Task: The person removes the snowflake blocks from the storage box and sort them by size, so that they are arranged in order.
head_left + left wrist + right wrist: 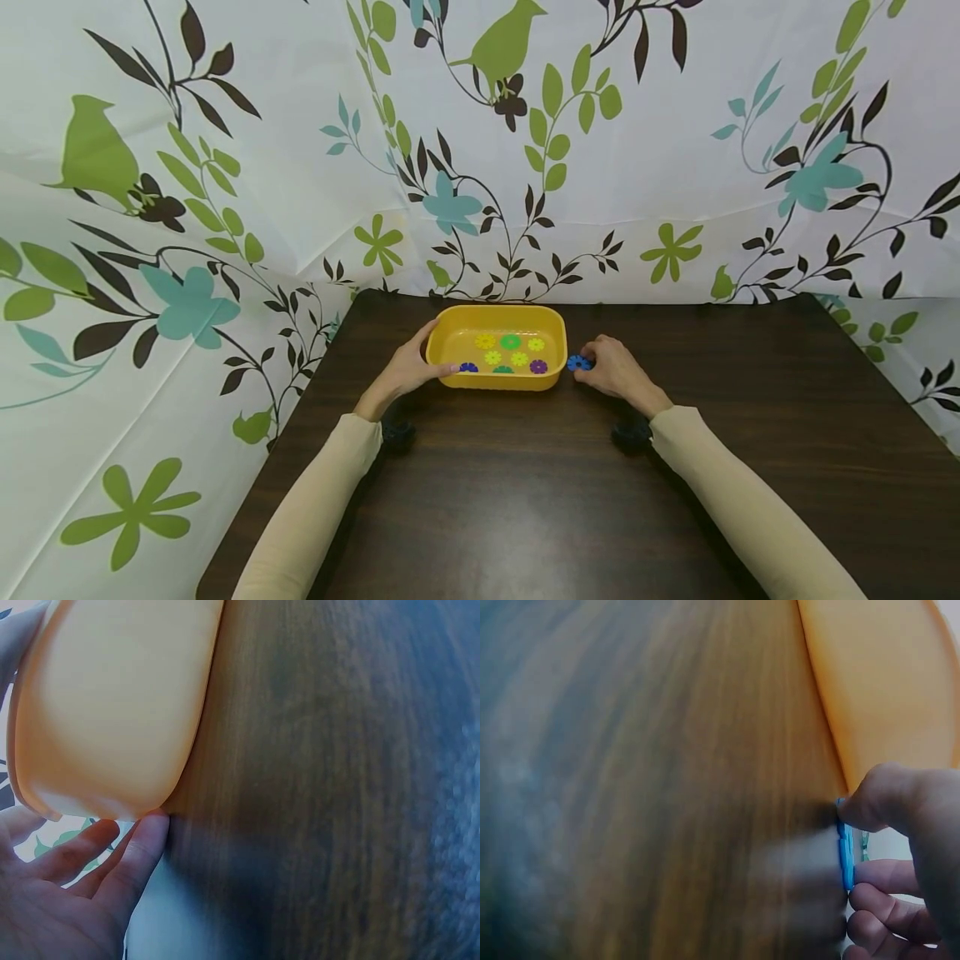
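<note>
The left hand [405, 368] is holding the left end of a yellow tub [498, 382], with its thumb lying over the rim and its fingers pressing on the outside. In the left wrist view, fingertips are touching that end. The tub is sitting on the dark bench [525, 517], near the back edge, and its long way is running from left to right, so one short end is facing each hand. Inside it, little flower pieces are lying. On the left, a dark blue piece [468, 367] is resting close to the thumb. In the middle, yellow pieces [492, 358] and green pieces [503, 370] are lying about. On the right, a purple piece [537, 367] is lying near the other end.

Just past that end, outside the tub, a bright blue piece [574, 364] is poking out from the right hand [617, 368]. The thumb and a finger are pinching it. It is sitting on the left side of that hand, so it is facing the tub, and the tub's right wall is standing between it and the other pieces. In the right wrist view it is showing its thin edge, and I cannot tell whether it is touching the bench.
</note>
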A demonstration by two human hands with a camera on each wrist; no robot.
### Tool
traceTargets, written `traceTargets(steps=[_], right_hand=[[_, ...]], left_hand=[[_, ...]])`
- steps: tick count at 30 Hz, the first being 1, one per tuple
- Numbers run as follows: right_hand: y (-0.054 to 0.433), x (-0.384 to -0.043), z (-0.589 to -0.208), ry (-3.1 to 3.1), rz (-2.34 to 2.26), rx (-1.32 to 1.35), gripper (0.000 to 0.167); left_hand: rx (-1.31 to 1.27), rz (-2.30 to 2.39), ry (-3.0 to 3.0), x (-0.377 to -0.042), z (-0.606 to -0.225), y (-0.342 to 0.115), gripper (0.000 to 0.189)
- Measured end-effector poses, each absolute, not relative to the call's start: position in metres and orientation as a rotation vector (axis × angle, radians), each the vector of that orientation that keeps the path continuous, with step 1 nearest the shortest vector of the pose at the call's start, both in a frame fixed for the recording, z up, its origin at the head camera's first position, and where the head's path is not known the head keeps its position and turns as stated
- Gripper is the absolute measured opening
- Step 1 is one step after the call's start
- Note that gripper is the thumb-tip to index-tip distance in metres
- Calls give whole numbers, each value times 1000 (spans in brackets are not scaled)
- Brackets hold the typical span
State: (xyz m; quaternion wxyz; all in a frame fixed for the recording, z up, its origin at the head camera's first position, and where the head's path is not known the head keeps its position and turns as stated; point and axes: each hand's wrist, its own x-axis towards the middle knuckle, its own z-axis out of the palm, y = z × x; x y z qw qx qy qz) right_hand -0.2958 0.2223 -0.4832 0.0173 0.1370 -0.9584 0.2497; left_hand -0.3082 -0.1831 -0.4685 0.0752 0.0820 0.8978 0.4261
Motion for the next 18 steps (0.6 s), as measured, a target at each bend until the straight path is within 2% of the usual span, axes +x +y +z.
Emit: traceTargets(steps=[10,18], right_hand=[[225,-291,-485,-2928,842,419,53],[228,-282,-470,-2858,957,323,41]], left_hand=[[256,1274,2702,-310,-472,-185,110],[262,1252,2717,-311,-473,-186,113]])
